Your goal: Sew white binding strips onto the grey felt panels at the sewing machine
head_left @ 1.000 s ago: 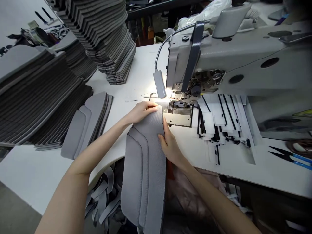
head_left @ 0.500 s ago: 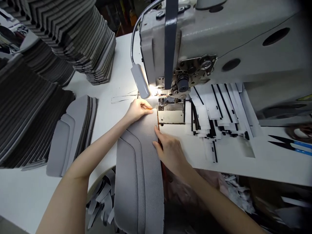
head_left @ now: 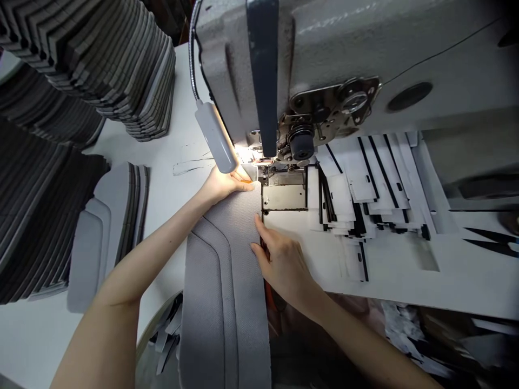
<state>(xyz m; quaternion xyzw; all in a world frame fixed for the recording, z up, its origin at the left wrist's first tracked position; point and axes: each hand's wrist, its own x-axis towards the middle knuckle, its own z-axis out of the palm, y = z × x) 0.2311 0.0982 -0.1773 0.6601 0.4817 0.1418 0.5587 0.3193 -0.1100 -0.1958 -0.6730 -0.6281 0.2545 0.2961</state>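
Note:
A long grey fabric panel (head_left: pixel 243 259) with curved seams lies lengthwise in front of the sewing machine (head_left: pixel 308 108), its far end close to the needle area. My left hand (head_left: pixel 227 183) pinches the panel's far left corner, partly behind the small lamp (head_left: pixel 218 139); a bit of orange shows at its fingers. Along the panel's right edge, my right hand (head_left: pixel 279 251) grips the fabric between thumb and forefinger. The underside of the panel and the fingers beneath it are hidden.
Tall stacks of grey panels (head_left: pixel 121 70) stand at the left, beside a smaller pile (head_left: pixel 103 216). White strips with black bands (head_left: pixel 352 189) lie right of the metal plate (head_left: pixel 284 198). Dark-bladed scissors (head_left: pixel 492 241) rest at the far right. Scraps (head_left: pixel 166 332) sit below.
The view has moved closer to the machine and shifted slightly. Both hands keep their hold on the panel, which shows little movement relative to the metal plate.

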